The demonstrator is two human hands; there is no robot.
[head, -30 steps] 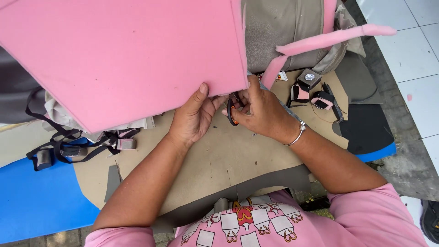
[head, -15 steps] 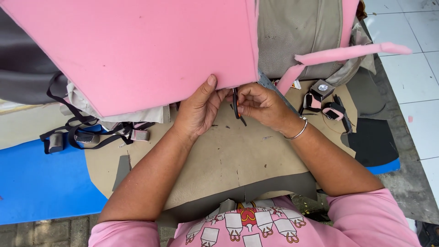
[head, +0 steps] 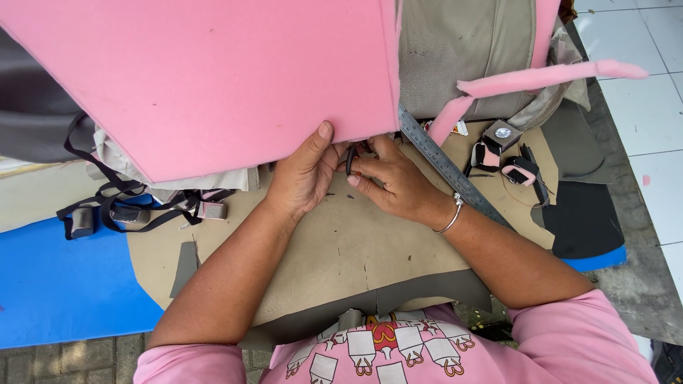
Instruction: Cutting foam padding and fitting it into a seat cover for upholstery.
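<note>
Foam fills the upper left of the frame: a large pink foam sheet (head: 206, 78) whose lower edge the left hand (head: 302, 178) pinches, thumb on top and fingers curled beneath. Just beside it, mid-frame, the right hand (head: 391, 181) is closed round dark-handled scissors (head: 351, 158) at that same edge. A steel ruler (head: 448, 167) slants toward the right under the wrist. Tan sheet material (head: 341, 249) lies below the hands, black straps (head: 121, 203) at left, blue mat (head: 64, 284) lower left.
</note>
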